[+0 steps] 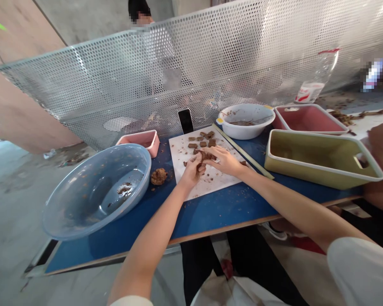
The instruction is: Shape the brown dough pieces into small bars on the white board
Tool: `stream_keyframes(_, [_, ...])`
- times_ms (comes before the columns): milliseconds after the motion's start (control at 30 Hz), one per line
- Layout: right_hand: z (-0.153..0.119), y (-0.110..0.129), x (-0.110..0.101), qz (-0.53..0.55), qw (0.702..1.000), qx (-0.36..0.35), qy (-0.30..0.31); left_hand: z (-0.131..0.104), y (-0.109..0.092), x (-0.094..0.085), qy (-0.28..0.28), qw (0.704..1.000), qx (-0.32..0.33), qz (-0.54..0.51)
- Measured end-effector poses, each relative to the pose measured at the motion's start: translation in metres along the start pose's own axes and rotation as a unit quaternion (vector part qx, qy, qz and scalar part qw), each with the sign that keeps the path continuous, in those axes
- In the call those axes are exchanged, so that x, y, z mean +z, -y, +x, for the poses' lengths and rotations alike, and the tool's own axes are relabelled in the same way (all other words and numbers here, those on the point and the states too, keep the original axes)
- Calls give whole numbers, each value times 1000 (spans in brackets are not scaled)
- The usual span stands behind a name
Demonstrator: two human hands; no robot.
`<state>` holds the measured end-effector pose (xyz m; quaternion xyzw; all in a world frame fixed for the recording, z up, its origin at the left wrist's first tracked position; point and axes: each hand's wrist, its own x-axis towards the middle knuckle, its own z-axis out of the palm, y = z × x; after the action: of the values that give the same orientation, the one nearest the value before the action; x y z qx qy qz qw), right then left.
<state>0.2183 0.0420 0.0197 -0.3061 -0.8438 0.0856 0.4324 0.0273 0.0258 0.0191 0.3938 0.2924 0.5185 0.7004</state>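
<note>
My left hand (pixel 192 172) is closed around a dark brown, knobbly lump (pixel 201 156), just above the white board (pixel 191 193). From the other side, the fingers of my right hand (pixel 225 160) are bent onto the same lump and grip it. Fingers cover much of the lump, so its full shape and material cannot be made out. Beyond my hands, several small brown pieces (pixel 193 145) lie in loose rows on the board, with crumbs around them. A rounder brown clump (pixel 158 176) rests on the blue table, left of the board.
A big blue basin (pixel 67 199) stands left, near a small pink box (pixel 147 140). Behind the board leans a phone (pixel 186 121). To the right are a flat stick (pixel 242 151), white basin (pixel 245 131), red bin (pixel 312 121) and green bin (pixel 306 172). A perforated metal screen (pixel 115 80) closes the back.
</note>
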Motion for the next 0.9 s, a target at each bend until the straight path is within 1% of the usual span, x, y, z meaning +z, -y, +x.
stream_keyframes(100, [1,0,1,2,1000,-2,-13,1,3,1,17,1000,11,23])
stream_keyframes(200, [1,-4,3,-1,999,15,-37,0,3,3,16,999,28,30])
stream_keyframes(367, [-1,-8,6,7,991,73,-110,-6,1,10,25,998,45,32])
stream_keyframes(433, [-1,-6,5,16,985,99,-137,-8,1,10,28,998,41,26])
stream_keyframes(500, [-1,-4,4,28,982,112,-149,-8,1,8,28,999,33,15])
stream_keyframes(600, [-1,-2,4,37,986,91,-131,-6,-2,4,17,999,47,3])
stream_keyframes(767, [-1,-1,4,29,996,47,-74,-3,-10,-2,-22,996,84,16])
stream_keyframes(833, [-1,1,5,35,996,43,-64,-1,-12,-5,-23,995,95,19])
stream_keyframes(900, [-1,3,6,40,996,39,-69,0,-13,-9,-15,994,105,16])
